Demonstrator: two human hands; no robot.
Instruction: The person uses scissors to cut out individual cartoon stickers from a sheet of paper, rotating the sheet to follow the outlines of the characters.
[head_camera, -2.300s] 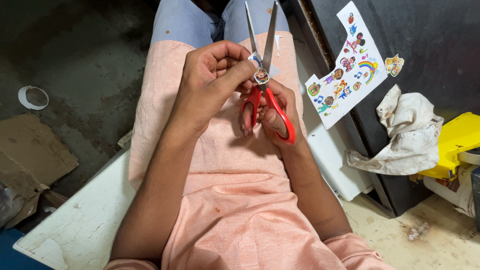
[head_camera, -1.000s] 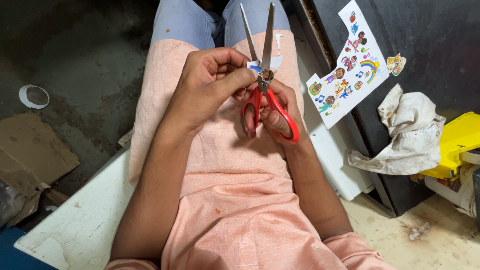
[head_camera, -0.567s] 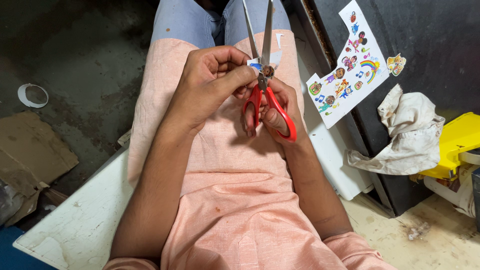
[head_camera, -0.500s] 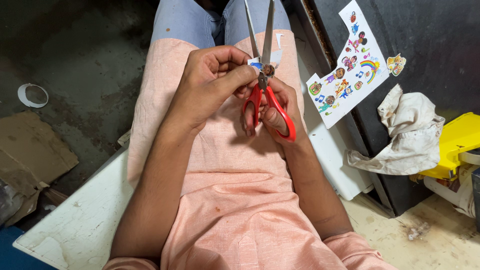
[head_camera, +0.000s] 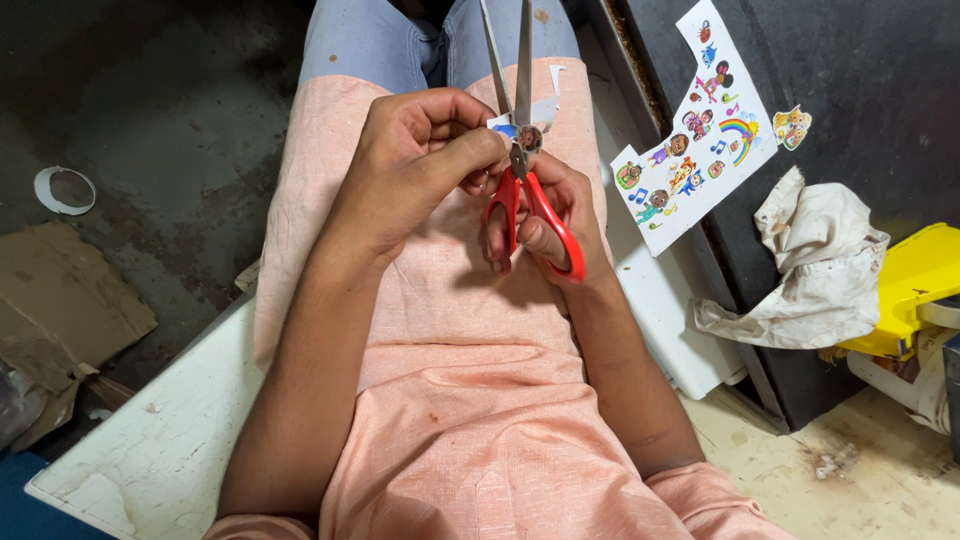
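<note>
Two hands busy: our left hand (head_camera: 420, 165) pinches small sticker (head_camera: 522, 135); right hand (head_camera: 545, 215) grips scissors (head_camera: 520, 170), blades slightly narrower than before, cut progressing.

Sticker sheet (head_camera: 700, 140) (right) crowds scissors (head_camera: 520, 150)

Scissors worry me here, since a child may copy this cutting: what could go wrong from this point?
1. The left hand pinches a tiny sticker cut-out right at the pivot of the red-handled scissors; its fingers could get nipped.
2. The blades point out over the person's lap, so a slip might jab the legs.
3. The small piece could be cut through its picture.
</note>
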